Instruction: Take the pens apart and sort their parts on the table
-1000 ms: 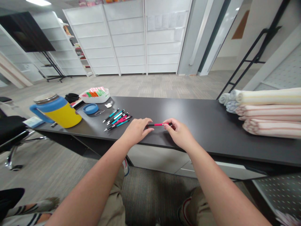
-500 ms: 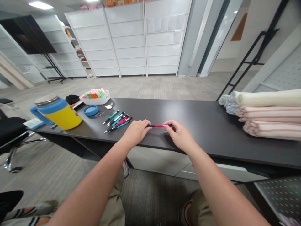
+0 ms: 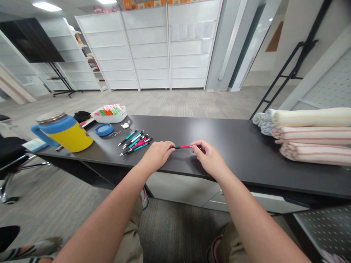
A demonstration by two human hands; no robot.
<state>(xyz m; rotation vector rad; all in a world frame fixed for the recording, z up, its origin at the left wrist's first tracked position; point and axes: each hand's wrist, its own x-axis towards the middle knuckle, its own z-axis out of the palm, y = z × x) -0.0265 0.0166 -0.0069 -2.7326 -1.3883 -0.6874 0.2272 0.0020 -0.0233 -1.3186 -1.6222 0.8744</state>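
Note:
A red and black pen is held level, just above the dark tabletop near its front edge. My left hand pinches its black end, and my right hand grips the other end; the fingers hide both tips. Left of my left hand lies a loose pile of pens in teal, black, white and pink-red, several of them overlapping.
On the desk, a yellow and blue mug, a blue lid, white earbuds and a white basket of colourful packets stand left. Rolled striped towels are stacked right. A chair is at far left.
The view has shifted slightly, so the desk items appear a little further left. Both hands keep their hold on the pen, almost unmoved.

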